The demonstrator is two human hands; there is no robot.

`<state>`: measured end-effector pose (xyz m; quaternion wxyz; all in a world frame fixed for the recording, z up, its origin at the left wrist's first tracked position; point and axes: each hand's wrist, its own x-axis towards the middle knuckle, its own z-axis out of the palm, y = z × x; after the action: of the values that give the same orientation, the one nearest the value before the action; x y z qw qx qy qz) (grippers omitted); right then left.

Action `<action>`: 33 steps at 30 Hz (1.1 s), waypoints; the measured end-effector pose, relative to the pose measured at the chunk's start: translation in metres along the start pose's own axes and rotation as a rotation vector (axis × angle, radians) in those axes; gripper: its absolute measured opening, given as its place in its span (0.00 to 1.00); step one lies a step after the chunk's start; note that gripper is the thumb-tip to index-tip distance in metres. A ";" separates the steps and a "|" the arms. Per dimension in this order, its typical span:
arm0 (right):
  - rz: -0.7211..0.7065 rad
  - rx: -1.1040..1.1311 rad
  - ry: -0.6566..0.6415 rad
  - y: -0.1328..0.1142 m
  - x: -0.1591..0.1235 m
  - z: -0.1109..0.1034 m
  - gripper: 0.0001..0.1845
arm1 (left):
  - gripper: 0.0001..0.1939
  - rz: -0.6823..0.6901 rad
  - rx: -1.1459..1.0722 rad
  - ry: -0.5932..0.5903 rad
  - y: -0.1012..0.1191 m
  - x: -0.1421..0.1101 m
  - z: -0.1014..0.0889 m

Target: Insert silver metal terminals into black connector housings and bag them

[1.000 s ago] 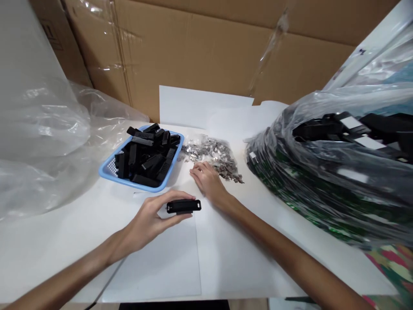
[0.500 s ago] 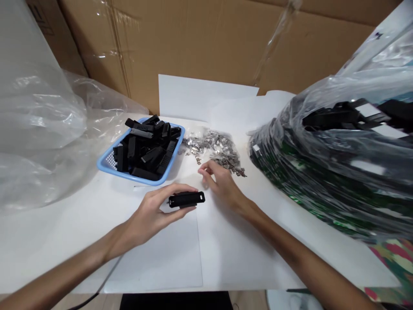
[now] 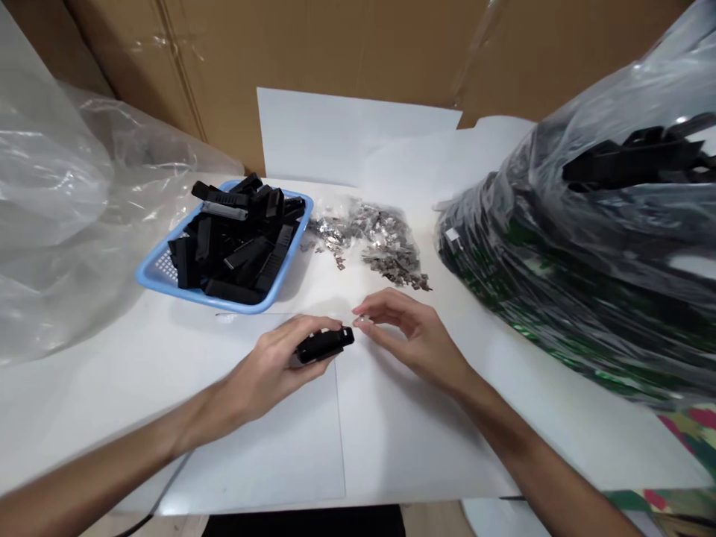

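My left hand is closed around a black plastic housing, gripping it between thumb and fingers with its slotted end facing right. Just right of that end, my right hand pinches a small metal clip between thumb and fingertips. The clip and the housing are close together but look apart. Beyond my right hand lies a heap of small metal clips, partly in a clear plastic bag. Behind my left hand a blue basket holds several similar black housings.
At the right stands a large clear bag full of black and green parts. Crumpled clear plastic covers the left side. A cardboard wall closes off the back, with white sheets leaning on it. A cable hangs over the front edge.
My right hand has come back from beside the clip heap towards the housing, and a metal clip now shows in its fingertips. The housing has tilted slightly. The whole view has shifted a little.
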<state>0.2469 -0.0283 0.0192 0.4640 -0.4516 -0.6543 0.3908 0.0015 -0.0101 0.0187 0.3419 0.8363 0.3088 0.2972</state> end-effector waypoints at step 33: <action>-0.118 -0.463 0.233 -0.007 -0.020 0.035 0.05 | 0.11 -0.048 0.278 0.108 0.013 0.001 0.031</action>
<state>0.2151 -0.0527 0.0109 0.4423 -0.5488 -0.6936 0.1485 0.0283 -0.0286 0.0104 0.2127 0.8508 0.3850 0.2876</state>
